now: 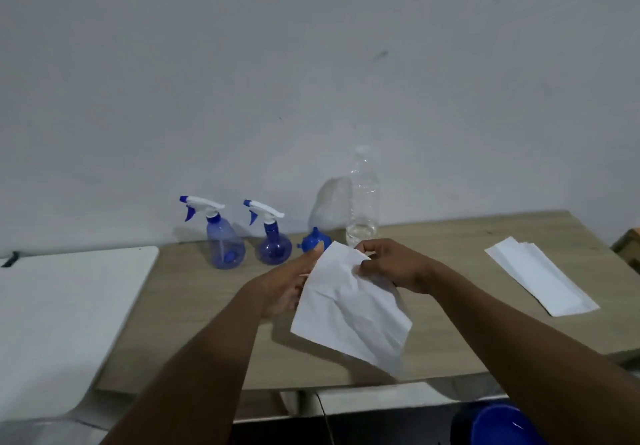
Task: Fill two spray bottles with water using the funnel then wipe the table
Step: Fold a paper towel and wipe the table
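Two blue spray bottles with white trigger heads stand at the back of the wooden table [194,292], one on the left [221,237] and one to its right [272,238]. A blue funnel [313,242] lies just right of them, partly behind my left hand. A clear plastic water bottle [362,202] with a little water stands behind my hands. Both hands hold a white paper towel [349,309] above the table's middle. My left hand [291,282] grips its left edge and my right hand [391,264] pinches its top corner.
A stack of white paper towels [540,278] lies on the table at the right. A white table top [62,313] adjoins on the left. A blue bucket [498,425] sits below the front edge at the lower right. The wall runs right behind the bottles.
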### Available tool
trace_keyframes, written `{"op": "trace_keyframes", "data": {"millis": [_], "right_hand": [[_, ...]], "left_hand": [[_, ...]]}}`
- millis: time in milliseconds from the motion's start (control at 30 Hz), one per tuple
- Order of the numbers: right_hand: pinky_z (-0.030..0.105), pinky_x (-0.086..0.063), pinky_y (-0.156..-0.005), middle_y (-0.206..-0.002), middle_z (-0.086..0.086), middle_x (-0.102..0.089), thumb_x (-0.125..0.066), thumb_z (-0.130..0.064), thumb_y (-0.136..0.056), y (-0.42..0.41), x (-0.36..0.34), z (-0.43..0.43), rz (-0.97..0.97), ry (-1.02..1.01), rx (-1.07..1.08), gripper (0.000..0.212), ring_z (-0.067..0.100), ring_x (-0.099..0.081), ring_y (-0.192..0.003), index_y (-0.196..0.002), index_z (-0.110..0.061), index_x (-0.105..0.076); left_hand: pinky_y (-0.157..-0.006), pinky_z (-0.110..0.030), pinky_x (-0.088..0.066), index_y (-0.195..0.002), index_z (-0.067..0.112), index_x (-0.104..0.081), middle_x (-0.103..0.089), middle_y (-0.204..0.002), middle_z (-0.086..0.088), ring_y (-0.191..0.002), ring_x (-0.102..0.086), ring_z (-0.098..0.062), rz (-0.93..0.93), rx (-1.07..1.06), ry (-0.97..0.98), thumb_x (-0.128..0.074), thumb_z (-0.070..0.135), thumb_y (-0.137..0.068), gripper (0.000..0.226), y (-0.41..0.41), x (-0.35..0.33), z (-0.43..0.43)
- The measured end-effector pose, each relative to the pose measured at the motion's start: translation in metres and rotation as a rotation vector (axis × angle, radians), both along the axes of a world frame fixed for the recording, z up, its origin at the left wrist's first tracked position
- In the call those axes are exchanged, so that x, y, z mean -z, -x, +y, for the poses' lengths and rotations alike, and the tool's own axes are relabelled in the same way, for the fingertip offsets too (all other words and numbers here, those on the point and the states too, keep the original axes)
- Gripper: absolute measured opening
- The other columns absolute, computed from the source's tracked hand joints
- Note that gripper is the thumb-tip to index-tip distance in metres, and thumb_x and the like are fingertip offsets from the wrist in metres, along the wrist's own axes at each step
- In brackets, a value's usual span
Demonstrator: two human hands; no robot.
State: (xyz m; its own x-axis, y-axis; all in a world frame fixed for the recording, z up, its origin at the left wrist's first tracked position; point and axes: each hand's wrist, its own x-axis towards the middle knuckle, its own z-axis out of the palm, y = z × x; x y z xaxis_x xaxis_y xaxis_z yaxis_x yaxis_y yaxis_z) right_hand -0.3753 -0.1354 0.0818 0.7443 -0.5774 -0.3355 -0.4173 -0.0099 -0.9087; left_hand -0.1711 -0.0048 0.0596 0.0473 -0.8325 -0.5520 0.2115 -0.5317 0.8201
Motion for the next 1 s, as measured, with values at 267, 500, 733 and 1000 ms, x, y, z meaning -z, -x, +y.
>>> {"op": "trace_keyframes", "data": {"millis": [267,500,733,1000], "right_hand": [[0.049,-0.056,-0.090,-0.111,0.019,-0.073,-0.081,-0.020,-0.074,-0.055,-0.007,0.032,0.047,-0.093,0.027,0.040,0.033,-0.072,-0.098,-0.111,-0.013,-0.067],[0.039,-0.055,-0.079,-0.111,0.013,-0.071,-0.074,-0.012,-0.069,-0.057,0.035,0.065,-0.131,-0.454,0.132,0.053,0.028,-0.066,-0.096,-0.121,-0.010,-0.064],[0.039,-0.056,-0.069,-0.108,0.014,-0.066,-0.059,0.002,-0.092,-0.079,0.044,0.085,-0.262,-0.475,0.430,0.035,0.029,-0.063,-0.083,-0.122,-0.017,-0.057],[0.038,-0.048,-0.077,-0.099,0.012,-0.069,-0.068,-0.006,-0.088,-0.096,0.036,0.089,-0.154,-0.405,0.490,0.012,0.028,-0.059,-0.086,-0.097,-0.010,-0.074]], "left_hand": [[-0.102,-0.052,-0.051,-0.121,0.014,-0.068,-0.074,-0.115,-0.006,-0.110,-0.069,-0.027,-0.130,-0.099,0.073,-0.072,0.027,-0.090,0.034,-0.048,0.005,0.031],[-0.099,-0.050,-0.053,-0.115,0.012,-0.069,-0.076,-0.110,-0.008,-0.107,-0.070,-0.029,-0.098,-0.230,0.040,-0.074,0.024,-0.089,0.029,-0.083,0.005,0.061],[-0.089,-0.047,-0.058,-0.118,0.006,-0.064,-0.074,-0.111,-0.014,-0.100,-0.071,-0.031,-0.111,-0.332,0.023,-0.073,0.021,-0.089,0.034,-0.105,0.011,0.081],[-0.083,-0.044,-0.058,-0.105,0.018,-0.070,-0.068,-0.113,-0.013,-0.094,-0.067,-0.030,-0.194,-0.451,0.106,-0.064,0.011,-0.095,0.014,-0.110,0.015,0.094]]}}
